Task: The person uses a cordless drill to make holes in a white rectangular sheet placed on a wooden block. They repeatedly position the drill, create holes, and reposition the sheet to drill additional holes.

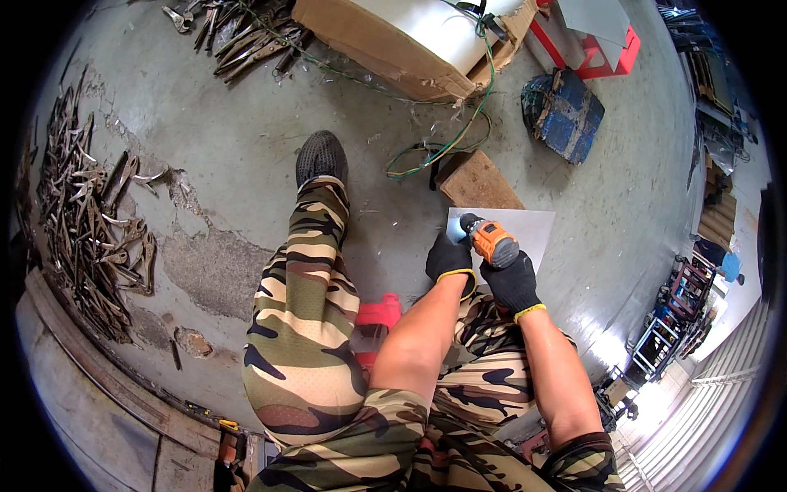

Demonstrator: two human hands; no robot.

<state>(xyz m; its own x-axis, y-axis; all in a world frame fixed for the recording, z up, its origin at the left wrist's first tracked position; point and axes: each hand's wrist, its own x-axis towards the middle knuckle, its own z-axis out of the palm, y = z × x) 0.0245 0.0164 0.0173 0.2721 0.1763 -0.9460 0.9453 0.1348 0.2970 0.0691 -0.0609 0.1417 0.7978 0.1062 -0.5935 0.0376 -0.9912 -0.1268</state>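
An orange and black cordless drill (493, 243) is in my right hand (513, 283), which wears a black glove with a yellow cuff. The drill's black chuck points at a thin white sheet (531, 234), and a bluish light falls on the sheet by the chuck. Whether the tip touches the sheet is hard to see. My left hand (448, 257), in a matching glove, grips the sheet's left edge; most of its fingers are hidden. Just beyond the sheet's far edge lies a brown block (481, 179), partly overlapped by it.
A torn cardboard box (385, 51) with white sheets stands ahead. Green-yellow cord (447, 152) loops across the floor. A blue taped bundle (566, 115) and a red-and-white container (608, 57) are at far right. Metal tool pieces (90, 205) pile up leftward. Something red (379, 316) sits between my legs.
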